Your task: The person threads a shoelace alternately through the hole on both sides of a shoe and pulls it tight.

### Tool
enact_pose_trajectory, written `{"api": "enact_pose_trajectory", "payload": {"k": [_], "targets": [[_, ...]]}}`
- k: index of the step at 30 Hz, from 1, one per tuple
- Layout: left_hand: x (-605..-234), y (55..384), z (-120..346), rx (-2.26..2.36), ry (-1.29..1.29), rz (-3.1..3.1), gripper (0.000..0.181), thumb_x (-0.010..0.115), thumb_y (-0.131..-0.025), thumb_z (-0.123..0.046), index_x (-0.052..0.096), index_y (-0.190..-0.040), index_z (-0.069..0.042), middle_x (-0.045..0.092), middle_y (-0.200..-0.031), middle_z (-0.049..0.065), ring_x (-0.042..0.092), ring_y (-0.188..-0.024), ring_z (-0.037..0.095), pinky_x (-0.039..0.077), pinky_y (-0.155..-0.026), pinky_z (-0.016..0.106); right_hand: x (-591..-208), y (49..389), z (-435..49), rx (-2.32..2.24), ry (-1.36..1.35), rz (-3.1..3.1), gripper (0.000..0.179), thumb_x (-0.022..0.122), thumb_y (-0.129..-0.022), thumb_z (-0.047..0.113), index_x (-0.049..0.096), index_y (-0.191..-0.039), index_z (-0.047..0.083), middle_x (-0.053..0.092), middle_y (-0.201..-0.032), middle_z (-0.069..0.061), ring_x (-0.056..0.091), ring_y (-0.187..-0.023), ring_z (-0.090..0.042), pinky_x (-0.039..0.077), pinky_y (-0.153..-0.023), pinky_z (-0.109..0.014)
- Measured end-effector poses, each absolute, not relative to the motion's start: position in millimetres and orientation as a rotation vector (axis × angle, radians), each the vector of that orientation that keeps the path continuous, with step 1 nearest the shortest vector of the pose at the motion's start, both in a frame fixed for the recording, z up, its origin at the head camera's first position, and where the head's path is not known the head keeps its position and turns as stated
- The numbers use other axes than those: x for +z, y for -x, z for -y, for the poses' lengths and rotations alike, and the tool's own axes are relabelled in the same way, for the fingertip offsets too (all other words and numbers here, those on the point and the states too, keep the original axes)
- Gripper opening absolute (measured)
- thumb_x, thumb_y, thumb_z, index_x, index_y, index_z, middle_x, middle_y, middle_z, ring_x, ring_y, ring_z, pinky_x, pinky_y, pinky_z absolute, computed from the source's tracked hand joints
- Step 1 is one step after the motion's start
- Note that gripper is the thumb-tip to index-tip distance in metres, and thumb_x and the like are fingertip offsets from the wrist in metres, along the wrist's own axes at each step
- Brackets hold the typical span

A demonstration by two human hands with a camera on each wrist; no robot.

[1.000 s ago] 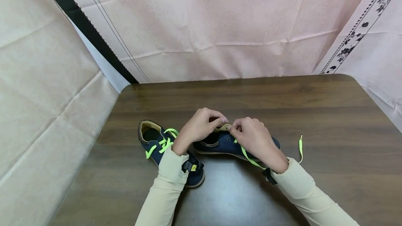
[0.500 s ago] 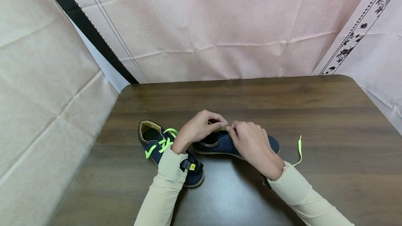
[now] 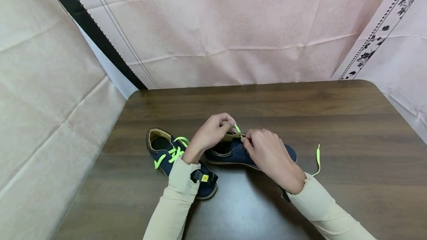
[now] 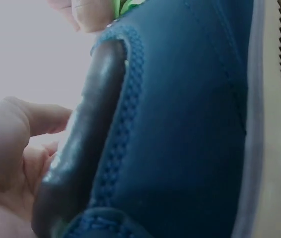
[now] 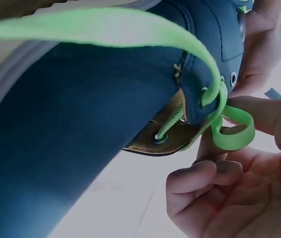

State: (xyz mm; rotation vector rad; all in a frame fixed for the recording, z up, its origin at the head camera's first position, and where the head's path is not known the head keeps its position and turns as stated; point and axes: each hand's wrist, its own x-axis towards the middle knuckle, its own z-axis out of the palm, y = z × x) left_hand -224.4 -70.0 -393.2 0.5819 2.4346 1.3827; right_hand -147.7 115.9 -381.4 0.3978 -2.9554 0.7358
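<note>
A navy shoe [image 3: 230, 153] lies sideways on the table, its opening toward my left hand [image 3: 213, 130]. At that hand's fingertips, by the raised eyelet flap [image 3: 235, 135], a short neon-green shoelace end [image 3: 237, 128] shows; the left thumb and finger appear to pinch it. My right hand [image 3: 268, 149] is bent over the shoe's front. In the right wrist view its thumb and fingers pinch a shoelace loop [image 5: 237, 136] beside the eyelets [image 5: 233, 78]. In the left wrist view the left hand [image 4: 11, 144] is beside the shoe's dark collar [image 4: 88, 129]; its fingertips are partly hidden.
A second navy shoe [image 3: 160, 142] with crossed green laces lies under the left forearm. To the right, a loose shoelace end [image 3: 318, 155] lies on the brown wooden table [image 3: 350, 121]. Pale cloth [image 3: 233, 29] hangs behind the table's far edge.
My right hand has moved slightly down and left, over the shoe. My left hand has shifted up and left from the flap, where a green shoelace end now shows.
</note>
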Motion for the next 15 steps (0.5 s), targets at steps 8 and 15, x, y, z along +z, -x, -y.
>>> {"api": "enact_pose_trajectory", "payload": {"k": [8, 15], "targets": [[-390, 224, 68, 1.493, -0.527, -2.351, 0.021, 0.049, -0.114, -0.018, 0.06, -0.122, -0.003, 0.078, -0.102, 0.009, 0.074, -0.102, 0.019, 0.048, -0.086, 0.032, -379, 152, -122, 0.962, -0.333, 3.031, 0.021, 0.062, -0.108, 0.017, 0.075, -0.094, 0.009, 0.048, -0.061, 0.0, 0.04, -0.051, -0.015, 0.032, -0.051, -0.031], [-391, 225, 74, 1.37, -0.74, -2.317, 0.022, 0.065, -0.107, -0.018, 0.077, -0.117, -0.002, 0.076, -0.102, 0.005, 0.063, -0.086, 0.01, 0.049, -0.079, 0.027, -378, 156, -127, 1.049, -0.378, 3.038, 0.024, 0.057, -0.109, 0.015, 0.073, -0.091, 0.009, 0.045, -0.062, 0.002, 0.038, -0.052, -0.014, 0.031, -0.054, -0.032]]}}
